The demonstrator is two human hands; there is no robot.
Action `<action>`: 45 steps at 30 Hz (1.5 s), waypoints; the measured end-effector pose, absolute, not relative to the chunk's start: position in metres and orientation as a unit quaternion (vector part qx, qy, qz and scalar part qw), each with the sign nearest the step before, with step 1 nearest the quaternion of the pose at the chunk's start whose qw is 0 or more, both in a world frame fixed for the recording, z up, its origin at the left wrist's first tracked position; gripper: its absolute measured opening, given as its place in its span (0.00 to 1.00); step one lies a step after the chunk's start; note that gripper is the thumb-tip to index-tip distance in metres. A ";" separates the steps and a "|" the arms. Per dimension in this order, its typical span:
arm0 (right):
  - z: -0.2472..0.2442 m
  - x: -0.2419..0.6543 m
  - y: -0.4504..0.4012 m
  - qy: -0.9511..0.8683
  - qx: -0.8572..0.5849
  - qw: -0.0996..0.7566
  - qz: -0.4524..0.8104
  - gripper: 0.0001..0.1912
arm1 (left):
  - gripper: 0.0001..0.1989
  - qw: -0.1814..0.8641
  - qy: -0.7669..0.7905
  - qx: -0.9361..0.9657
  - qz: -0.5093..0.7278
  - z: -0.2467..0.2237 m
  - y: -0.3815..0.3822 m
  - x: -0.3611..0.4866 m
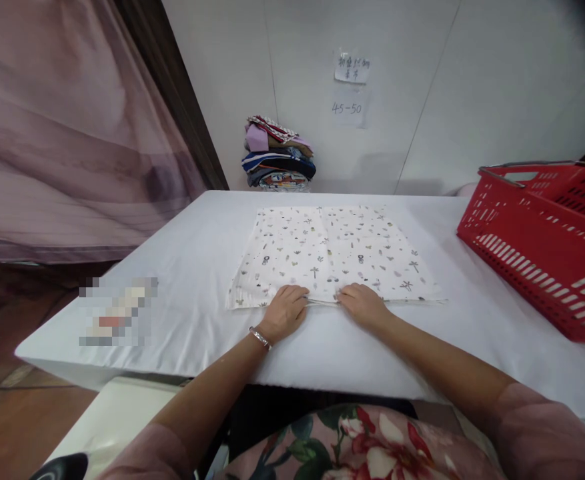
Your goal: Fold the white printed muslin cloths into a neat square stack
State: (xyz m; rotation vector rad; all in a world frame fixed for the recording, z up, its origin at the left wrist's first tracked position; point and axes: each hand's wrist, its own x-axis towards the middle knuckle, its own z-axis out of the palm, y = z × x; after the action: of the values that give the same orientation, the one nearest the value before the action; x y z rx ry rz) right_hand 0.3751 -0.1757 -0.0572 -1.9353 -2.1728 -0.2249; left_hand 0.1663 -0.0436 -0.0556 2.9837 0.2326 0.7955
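Observation:
A white cloth (297,250) printed with small palm trees and other figures lies spread and folded in layers on the white-covered table (182,253). My left hand (287,308) grips its near edge left of the middle, fingers curled over the fabric. Just to the right, my right hand (362,303) pinches the same edge. Between the two hands the layered edge shows slightly lifted or parted. A bracelet sits on my left wrist.
A red plastic basket (532,247) stands at the right. Beyond the far edge is a stack of folded fabrics (278,157) against the wall. A blurred-out item (117,317) lies at the table's left. Paper notes (349,107) hang on the wall.

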 end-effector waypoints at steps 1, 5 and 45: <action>-0.057 0.375 -0.176 -0.741 -0.658 0.109 -0.073 0.13 | 0.07 0.024 0.075 0.963 0.259 -0.056 -0.043 0.166; -0.053 0.376 -0.180 -0.761 -0.635 0.120 -0.054 0.13 | 0.07 0.038 0.088 0.957 0.275 -0.057 -0.043 0.166; -0.061 0.388 -0.180 -0.754 -0.606 0.235 -0.097 0.14 | 0.08 0.012 0.075 0.967 0.241 -0.050 -0.064 0.200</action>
State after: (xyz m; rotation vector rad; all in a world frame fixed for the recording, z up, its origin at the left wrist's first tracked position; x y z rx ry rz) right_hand 0.3885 -0.1800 -0.0612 -1.6627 -2.0684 -0.2651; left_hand 0.2003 -0.0645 -0.0500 3.0165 0.2339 0.7524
